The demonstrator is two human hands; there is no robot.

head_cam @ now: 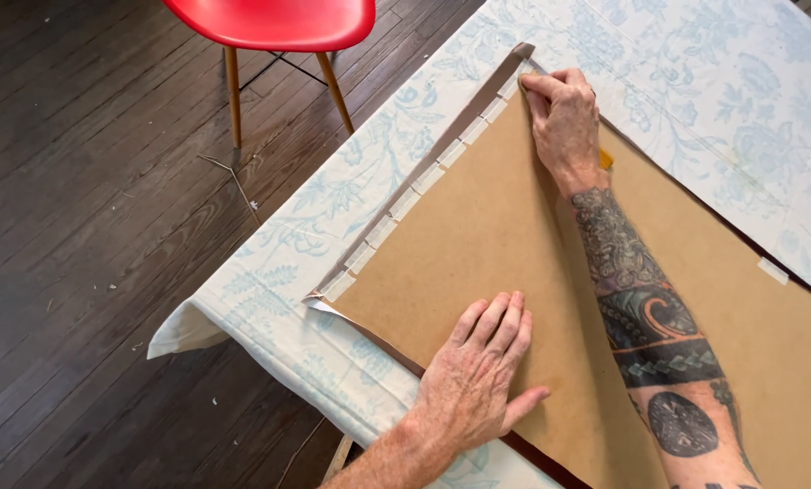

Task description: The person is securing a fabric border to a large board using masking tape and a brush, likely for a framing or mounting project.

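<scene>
The left hand (478, 376) lies flat and open on the brown backing board (514, 244) on the cloth-covered table (333, 208), while the right hand (564, 122) pinches something small at the far corner, apparently finishing the taped edge (423, 177); next likely needs firm pressing there.

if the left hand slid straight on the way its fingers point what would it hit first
Probably the row of pale tape strips along the brown board's edge; the left hand lies flat on bare board, fingers toward them.

board (514, 235) on the table (695, 81), chair (274, 23) behind its left
</scene>
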